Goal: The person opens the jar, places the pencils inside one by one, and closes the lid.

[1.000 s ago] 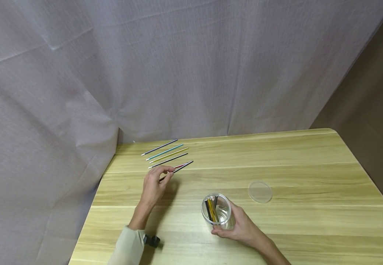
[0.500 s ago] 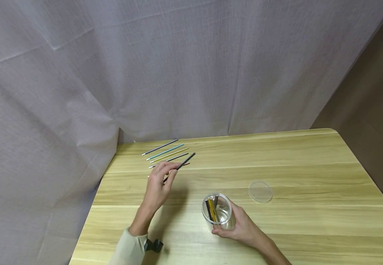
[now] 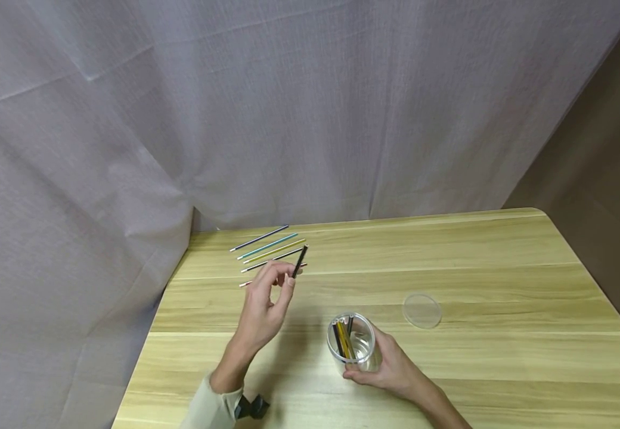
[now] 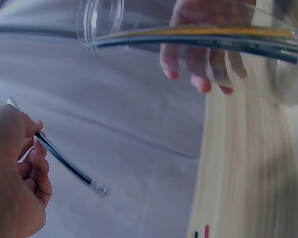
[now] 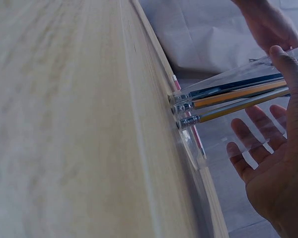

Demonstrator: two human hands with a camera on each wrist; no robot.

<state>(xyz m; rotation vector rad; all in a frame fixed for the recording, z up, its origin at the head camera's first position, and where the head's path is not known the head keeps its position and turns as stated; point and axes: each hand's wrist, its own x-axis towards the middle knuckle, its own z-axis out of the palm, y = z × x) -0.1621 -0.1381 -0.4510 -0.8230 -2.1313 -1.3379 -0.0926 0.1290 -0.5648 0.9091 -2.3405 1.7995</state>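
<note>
Between the thumb and fingers of my left hand (image 3: pixel 264 307) is a dark pencil (image 3: pixel 300 261), raised above the table and tilted. Its metal-banded end (image 4: pixel 98 187) points away from the fingers in the left wrist view. My right hand (image 3: pixel 393 363) grips a clear round jar (image 3: pixel 362 362) from its right side, the jar's open mouth facing up. Several pencils (image 3: pixel 344 339), black and yellow ones among them, lean inside it. In the right wrist view, metal-banded ends (image 5: pixel 188 120) of the pencils show at the jar's bottom.
Pencils lie in a slanted row at the back left: blue (image 3: pixel 259 238), teal (image 3: pixel 267 246), yellow (image 3: pixel 275 251), black (image 3: pixel 256 267) and a red one (image 3: pixel 245 283) partly hidden by the left hand. A clear round lid (image 3: pixel 421 311) lies right of the jar. A grey curtain (image 3: pixel 288 119) hangs behind the table.
My left hand has lifted the dark pencil from beside the red one, moved it slightly right and turned it steeper. My right hand and the jar have stayed in place.
</note>
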